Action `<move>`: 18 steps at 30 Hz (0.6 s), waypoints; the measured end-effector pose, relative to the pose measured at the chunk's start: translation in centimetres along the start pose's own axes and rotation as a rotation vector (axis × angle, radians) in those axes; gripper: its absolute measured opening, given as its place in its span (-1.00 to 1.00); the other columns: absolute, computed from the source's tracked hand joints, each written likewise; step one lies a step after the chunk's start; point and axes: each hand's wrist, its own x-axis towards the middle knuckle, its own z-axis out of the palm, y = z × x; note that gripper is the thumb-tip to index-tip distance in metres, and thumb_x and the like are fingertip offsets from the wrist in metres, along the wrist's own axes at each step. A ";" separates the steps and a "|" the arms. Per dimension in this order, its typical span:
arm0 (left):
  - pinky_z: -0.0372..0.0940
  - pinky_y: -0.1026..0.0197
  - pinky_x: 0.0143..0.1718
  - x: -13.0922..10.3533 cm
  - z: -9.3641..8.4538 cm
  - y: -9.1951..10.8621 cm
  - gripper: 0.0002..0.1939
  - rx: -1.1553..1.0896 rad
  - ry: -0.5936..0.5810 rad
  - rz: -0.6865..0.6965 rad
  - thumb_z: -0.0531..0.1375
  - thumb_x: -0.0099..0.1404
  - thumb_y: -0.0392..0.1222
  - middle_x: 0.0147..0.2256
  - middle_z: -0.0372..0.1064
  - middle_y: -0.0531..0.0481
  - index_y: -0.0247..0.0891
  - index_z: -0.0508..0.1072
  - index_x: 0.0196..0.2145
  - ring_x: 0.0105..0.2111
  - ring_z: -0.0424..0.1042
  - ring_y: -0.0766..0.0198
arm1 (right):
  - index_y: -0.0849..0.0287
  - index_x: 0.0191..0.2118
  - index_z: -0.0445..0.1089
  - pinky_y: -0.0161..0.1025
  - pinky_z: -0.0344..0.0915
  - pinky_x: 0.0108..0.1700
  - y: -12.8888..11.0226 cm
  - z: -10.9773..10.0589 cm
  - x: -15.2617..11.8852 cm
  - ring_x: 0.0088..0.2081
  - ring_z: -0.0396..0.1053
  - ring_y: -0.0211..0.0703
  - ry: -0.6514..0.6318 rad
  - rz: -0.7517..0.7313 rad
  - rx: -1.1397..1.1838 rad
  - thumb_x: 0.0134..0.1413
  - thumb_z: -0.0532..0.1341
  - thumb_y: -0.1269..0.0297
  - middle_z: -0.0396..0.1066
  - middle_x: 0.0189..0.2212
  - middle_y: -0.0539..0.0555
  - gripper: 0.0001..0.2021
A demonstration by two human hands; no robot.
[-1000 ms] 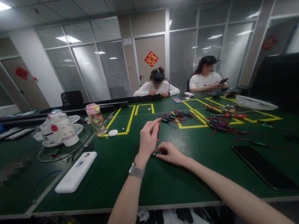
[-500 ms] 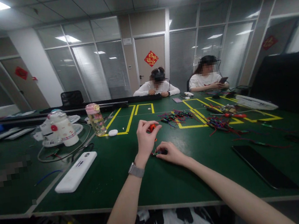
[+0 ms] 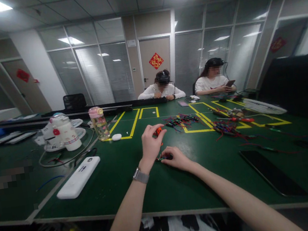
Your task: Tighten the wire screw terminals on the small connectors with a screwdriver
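My left hand [image 3: 152, 140], with a watch on its wrist, pinches the orange-red handle of a small screwdriver [image 3: 159, 131] between thumb and fingertips. The tool stands nearly upright, its thin dark shaft pointing down to a small green circuit board [image 3: 159, 159] on the table. Close beside the shaft, my right hand [image 3: 176, 157] grips the board's edge with thumb and fingers. Most of the board is hidden by the hands, and whether the tip touches a screw cannot be made out.
Wired boards lie in a pile [image 3: 182, 121] ahead and in another heap [image 3: 226, 126] to the right. A white power bank [image 3: 79, 177], a pink-lidded bottle [image 3: 99, 123] and a white jug [image 3: 66, 133] stand left. A black phone [image 3: 271, 171] lies right. Two people sit opposite.
The screwdriver's handle has shifted slightly right and stands more upright, with my left fingers moved a little around it. My right hand and the board stay in place.
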 end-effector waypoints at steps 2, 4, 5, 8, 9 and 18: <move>0.29 0.27 -0.31 -0.1 0.0 0.1 -0.86 0.042 0.025 0.007 0.26 0.20 -0.14 -0.37 0.31 0.03 -0.18 0.50 -0.25 -0.35 0.37 0.29 | 0.19 -0.32 0.52 -0.32 0.24 -0.32 0.0 0.1 0.0 -0.41 0.32 -0.24 0.001 0.003 0.003 -0.09 0.33 0.45 0.38 -0.44 0.00 -0.86; 0.28 0.28 -0.33 -0.1 0.0 0.3 -0.86 0.052 0.028 -0.002 0.22 0.24 -0.12 -0.36 0.30 0.02 -0.19 0.49 -0.26 -0.35 0.36 0.30 | 0.20 -0.33 0.52 -0.32 0.24 -0.32 0.0 0.2 -0.1 -0.42 0.31 -0.24 0.003 0.002 0.004 -0.09 0.33 0.46 0.37 -0.45 0.00 -0.87; 0.28 0.29 -0.34 -0.2 0.1 0.3 -0.85 0.048 0.022 -0.011 0.18 0.28 -0.12 -0.35 0.30 0.02 -0.19 0.49 -0.24 -0.35 0.35 0.30 | 0.20 -0.33 0.52 -0.32 0.24 -0.32 0.0 0.3 -0.1 -0.42 0.31 -0.24 0.003 0.001 0.003 -0.09 0.33 0.45 0.37 -0.45 0.01 -0.87; 0.27 0.31 -0.38 -0.2 0.1 0.4 -0.78 0.028 -0.015 -0.034 0.04 0.37 -0.17 -0.32 0.32 -0.01 -0.18 0.47 -0.15 -0.37 0.34 0.32 | 0.17 -0.31 0.50 -0.31 0.23 -0.31 0.1 -0.1 0.0 -0.40 0.32 -0.23 -0.021 -0.010 -0.019 -0.03 0.32 0.38 0.38 -0.44 0.01 -0.89; 0.27 0.31 -0.39 -0.2 0.1 0.4 -0.76 0.026 -0.024 -0.036 0.02 0.37 -0.19 -0.31 0.32 -0.02 -0.18 0.46 -0.12 -0.38 0.34 0.32 | 0.17 -0.31 0.50 -0.30 0.23 -0.30 0.0 -0.5 0.2 -0.40 0.31 -0.21 -0.029 -0.021 -0.044 0.00 0.31 0.35 0.38 -0.44 0.01 -0.91; 0.27 0.33 -0.42 0.0 0.1 -0.2 -0.74 0.042 -0.004 -0.046 0.02 0.37 -0.21 -0.32 0.32 -0.02 -0.19 0.45 -0.10 -0.37 0.33 0.32 | 0.12 -0.56 0.25 -0.04 0.27 -0.23 -10.0 -7.0 -5.0 -0.49 0.20 -0.16 0.518 -0.424 -0.080 0.27 0.04 0.31 0.17 -0.61 0.01 -0.67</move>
